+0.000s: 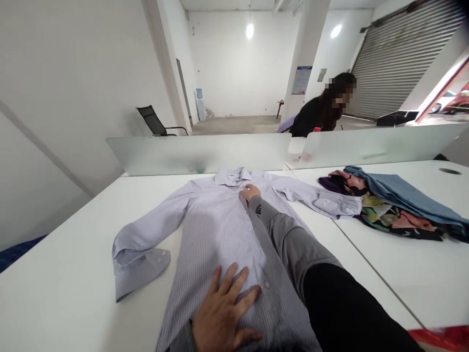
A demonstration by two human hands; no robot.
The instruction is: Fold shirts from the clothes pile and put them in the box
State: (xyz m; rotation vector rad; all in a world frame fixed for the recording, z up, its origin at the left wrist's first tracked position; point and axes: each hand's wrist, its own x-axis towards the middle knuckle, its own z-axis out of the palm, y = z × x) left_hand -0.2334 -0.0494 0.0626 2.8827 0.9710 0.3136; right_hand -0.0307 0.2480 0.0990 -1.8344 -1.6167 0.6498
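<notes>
A light striped button-up shirt lies front side up on the white table, its collar at the far end and both sleeves spread outward. My left hand rests flat on the lower front of the shirt, fingers spread, beside the button placket. Farther up, my right hand is closed on the edge of the placket just below the collar, with thumb and fingers together. The grey and black sleeve of my right arm covers part of the shirt's right side.
A frosted divider runs along the table's far edge. Folded blue and floral clothes lie at right, touching the shirt's cuff. A red item shows at bottom right. Beyond the divider are a seated person and a black chair.
</notes>
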